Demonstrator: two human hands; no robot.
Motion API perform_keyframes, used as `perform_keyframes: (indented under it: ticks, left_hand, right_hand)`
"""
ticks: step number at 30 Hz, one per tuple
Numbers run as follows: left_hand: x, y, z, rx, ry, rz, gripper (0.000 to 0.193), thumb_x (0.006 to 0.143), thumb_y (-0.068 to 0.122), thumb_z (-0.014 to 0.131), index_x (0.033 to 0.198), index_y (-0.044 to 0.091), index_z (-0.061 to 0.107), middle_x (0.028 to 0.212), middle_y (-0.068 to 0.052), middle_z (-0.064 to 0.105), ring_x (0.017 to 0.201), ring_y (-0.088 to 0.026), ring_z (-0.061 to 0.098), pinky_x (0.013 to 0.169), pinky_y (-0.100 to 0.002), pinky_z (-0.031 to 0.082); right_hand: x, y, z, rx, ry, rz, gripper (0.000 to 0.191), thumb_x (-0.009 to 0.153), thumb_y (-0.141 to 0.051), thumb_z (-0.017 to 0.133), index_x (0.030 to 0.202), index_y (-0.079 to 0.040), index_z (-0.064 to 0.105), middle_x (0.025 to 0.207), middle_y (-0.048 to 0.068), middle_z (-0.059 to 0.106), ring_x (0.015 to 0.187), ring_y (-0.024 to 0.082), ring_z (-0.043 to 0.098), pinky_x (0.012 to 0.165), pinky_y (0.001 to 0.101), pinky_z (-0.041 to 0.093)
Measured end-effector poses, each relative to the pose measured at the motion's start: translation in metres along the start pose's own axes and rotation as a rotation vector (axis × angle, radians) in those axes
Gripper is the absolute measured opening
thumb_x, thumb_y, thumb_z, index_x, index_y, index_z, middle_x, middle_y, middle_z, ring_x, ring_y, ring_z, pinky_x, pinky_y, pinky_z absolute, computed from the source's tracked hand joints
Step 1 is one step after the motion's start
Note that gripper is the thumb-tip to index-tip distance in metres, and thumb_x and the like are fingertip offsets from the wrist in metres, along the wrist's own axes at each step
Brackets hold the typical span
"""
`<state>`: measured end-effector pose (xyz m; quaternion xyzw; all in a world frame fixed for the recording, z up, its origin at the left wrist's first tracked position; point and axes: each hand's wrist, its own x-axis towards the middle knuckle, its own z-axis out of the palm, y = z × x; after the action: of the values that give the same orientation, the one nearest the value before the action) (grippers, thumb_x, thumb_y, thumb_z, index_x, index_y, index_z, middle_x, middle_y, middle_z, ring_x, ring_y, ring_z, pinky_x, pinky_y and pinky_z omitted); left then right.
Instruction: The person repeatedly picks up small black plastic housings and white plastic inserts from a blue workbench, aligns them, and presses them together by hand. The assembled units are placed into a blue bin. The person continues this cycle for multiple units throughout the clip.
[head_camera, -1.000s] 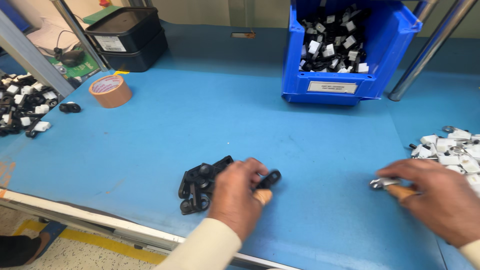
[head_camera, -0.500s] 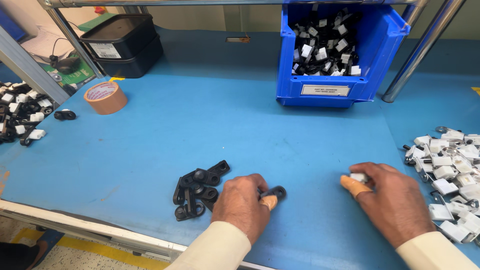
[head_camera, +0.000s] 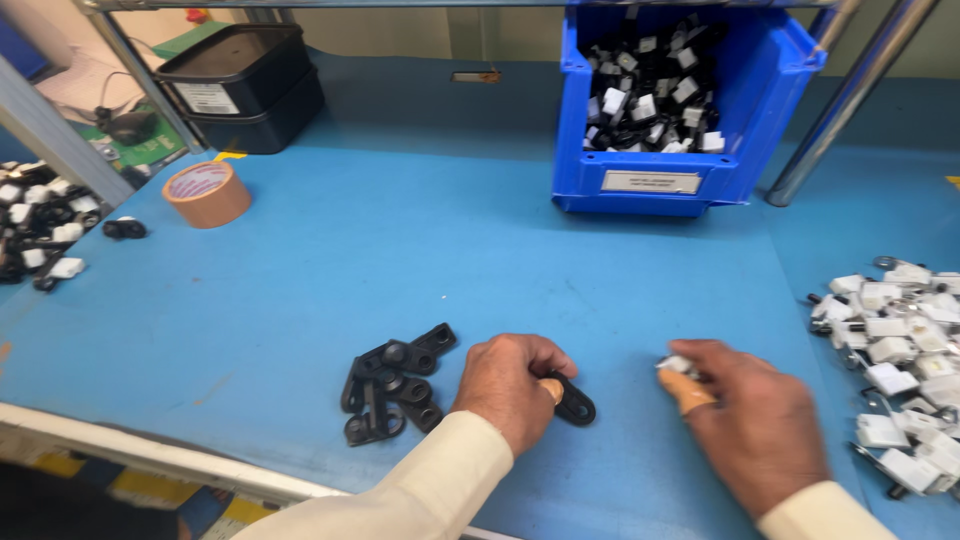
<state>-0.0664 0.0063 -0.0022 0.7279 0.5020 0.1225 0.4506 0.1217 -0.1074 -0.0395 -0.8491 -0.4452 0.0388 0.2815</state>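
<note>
Blue work table (head_camera: 420, 250), pale front edge. Metal frame posts (head_camera: 850, 95) rising at rear corners. Beige wall (head_camera: 500, 35) behind. Striped yellow floor (head_camera: 120, 485) below. Even, soft light.

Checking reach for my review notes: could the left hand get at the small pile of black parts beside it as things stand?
Probably yes. The left hand rests on a black part, and the pile of black parts lies just to its left on the bare blue table, nothing between.

Two bare hands: left hand (head_camera: 512, 385), right hand (head_camera: 760, 425). Long cream cloth sleeves to both wrists. Tan finger cots on left forefinger and right forefinger tips.
</note>
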Motion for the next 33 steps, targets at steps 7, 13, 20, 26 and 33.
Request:
perform_keyframes:
  ticks: [7,13,20,26,33]
  left_hand:
    - [0.018,0.022,0.018,-0.023,-0.042,-0.066,0.029,0.074,0.008,0.086,0.100,0.012,0.073,0.090,-0.001,0.069,0.083,-0.015,0.069,0.077,-0.033,0.062]
    - [0.027,0.036,0.043,-0.014,-0.065,-0.002,0.029,0.073,0.010,0.085,0.099,0.010,0.073,0.091,-0.004,0.073,0.082,-0.017,0.072,0.077,-0.034,0.062]
    - [0.019,0.052,0.035,0.336,-0.138,-0.062,0.024,0.083,0.021,0.083,0.100,0.007,0.073,0.102,-0.013,0.073,0.089,-0.026,0.071,0.078,-0.039,0.060]
    - [0.018,0.069,0.019,0.341,-0.359,-0.157,0.025,0.091,0.019,0.072,0.092,-0.006,0.074,0.078,-0.015,0.077,0.058,-0.019,0.072,0.058,-0.034,0.062]
    - [0.017,0.070,0.019,0.333,-0.329,-0.127,0.020,0.097,0.012,0.058,0.096,0.000,0.074,0.071,-0.014,0.073,0.055,-0.021,0.071,0.055,-0.035,0.062]
  right_hand:
    - [0.012,-0.004,-0.014,0.393,-0.097,0.266,0.043,0.079,-0.011,0.087,0.120,-0.013,0.074,0.095,0.005,0.081,0.081,0.011,0.072,0.075,0.0288,0.057]
    - [0.000,-0.009,-0.007,0.692,-0.154,0.229,0.036,0.078,-0.001,0.077,0.114,-0.007,0.079,0.093,0.005,0.083,0.084,0.010,0.073,0.075,0.0256,0.058]
    - [-0.004,-0.014,-0.005,0.510,-0.102,0.201,0.038,0.079,-0.008,0.082,0.117,-0.014,0.076,0.093,0.005,0.081,0.084,0.011,0.074,0.076,0.0280,0.060]
    - [-0.015,-0.017,-0.009,0.187,-0.009,-0.078,0.043,0.076,-0.010,0.082,0.118,-0.020,0.076,0.103,0.004,0.079,0.084,0.016,0.077,0.073,0.0314,0.061]
    - [-0.014,-0.020,-0.001,0.207,0.027,-0.097,0.041,0.076,-0.010,0.082,0.116,-0.018,0.075,0.104,0.004,0.078,0.084,0.019,0.077,0.071,0.0330,0.062]
